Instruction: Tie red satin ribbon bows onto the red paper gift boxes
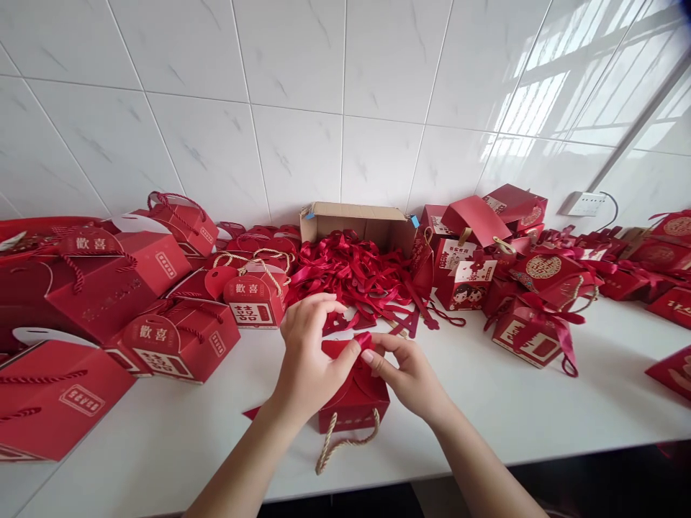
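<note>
Red ribbon (pixel 363 339) is bunching above a small red box (pixel 354 419), which is sitting near the front edge of the white table (pixel 604 410), about midway along it. The box's near face is running roughly along that edge; its longer axis is hard to tell under the hands. The ribbon is lying directly between the two thumbs, with neither hand clearly nearer. The right hand (pixel 396 363) is closing thumb and forefinger on the ribbon in a pinch. The left hand (pixel 313 352) is spreading partly open, its forefinger lifting away while its thumb is touching the ribbon; whether its hidden fingers are gripping anything, I cannot tell. A rope handle (pixel 350 440) is drooping from the box toward the front edge. Toward the back edge, a ribbon pile (pixel 350 270) is spilling from a cardboard carton (pixel 359 211).
</note>
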`<state>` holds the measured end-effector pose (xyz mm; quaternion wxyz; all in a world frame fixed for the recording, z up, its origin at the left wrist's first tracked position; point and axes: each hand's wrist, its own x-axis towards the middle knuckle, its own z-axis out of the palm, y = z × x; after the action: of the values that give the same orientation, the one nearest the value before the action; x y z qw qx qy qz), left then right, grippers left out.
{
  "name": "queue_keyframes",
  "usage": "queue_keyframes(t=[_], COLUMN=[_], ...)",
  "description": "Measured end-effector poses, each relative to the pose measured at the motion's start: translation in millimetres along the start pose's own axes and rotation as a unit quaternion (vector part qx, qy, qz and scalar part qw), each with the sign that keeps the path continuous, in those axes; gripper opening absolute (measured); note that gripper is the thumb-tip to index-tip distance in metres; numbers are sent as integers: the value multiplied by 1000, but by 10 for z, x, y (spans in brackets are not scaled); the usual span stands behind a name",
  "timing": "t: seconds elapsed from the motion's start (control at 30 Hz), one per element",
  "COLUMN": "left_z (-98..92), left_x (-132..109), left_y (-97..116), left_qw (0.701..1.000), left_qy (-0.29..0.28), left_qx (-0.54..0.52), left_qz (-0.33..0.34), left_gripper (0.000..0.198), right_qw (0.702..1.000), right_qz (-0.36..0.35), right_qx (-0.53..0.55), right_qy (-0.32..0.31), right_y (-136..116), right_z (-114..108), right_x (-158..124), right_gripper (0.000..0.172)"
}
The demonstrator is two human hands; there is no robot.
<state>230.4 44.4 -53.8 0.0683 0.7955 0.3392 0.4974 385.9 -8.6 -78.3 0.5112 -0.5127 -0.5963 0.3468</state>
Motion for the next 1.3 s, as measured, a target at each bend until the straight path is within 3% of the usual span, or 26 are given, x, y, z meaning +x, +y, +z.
queue_keyframes(t=[0.13, 0.27, 0.37, 0.43, 0.53, 0.67, 0.77, 1.03, 1.2, 1.3], left_z=[-12, -160, -268, -287, -249, -205, -221, -385, -467, -465], left_x=[-9, -47, -111, -163, -230, -254, -237, -155, -15, 101], left_y=[-5, -48, -161, -259, -369, -381, -361, -377, -218, -92], left_qw=[1000, 991, 968, 949, 917, 848, 805, 837, 838, 833], left_qy=[-5, -104, -162, -177, -207, -281, -303, -261, -271, -293], left_qx=[1, -77, -164, -180, -169, -266, -325, -316, -339, -365], left_qz=[-13, -24, -95, -188, -297, -361, -394, -362, -331, -294], left_gripper=[24, 30, 26, 15, 28, 37, 36, 29, 27, 27], right_qw=[1000, 997, 997, 998, 999, 998, 999, 991, 976, 972], right_qz=[-11, -56, -63, -59, -53, -37, -28, -13, -18, -31], right_qx=[10, 26, 14, -2, -5, 25, -11, -126, -189, -202], right_qy=[17, 45, 38, 27, -3, -48, -40, 37, 110, 117], right_y=[12, 68, 94, 93, 69, 5, -44, -84, -72, -80], right_z=[59, 78, 63, 46, 29, 38, 56, 179, 286, 308], right_x=[-1, -3, -13, -20, -24, -19, -18, -39, -25, -28], right_gripper=[24, 17, 18, 19, 19, 25, 26, 19, 13, 12])
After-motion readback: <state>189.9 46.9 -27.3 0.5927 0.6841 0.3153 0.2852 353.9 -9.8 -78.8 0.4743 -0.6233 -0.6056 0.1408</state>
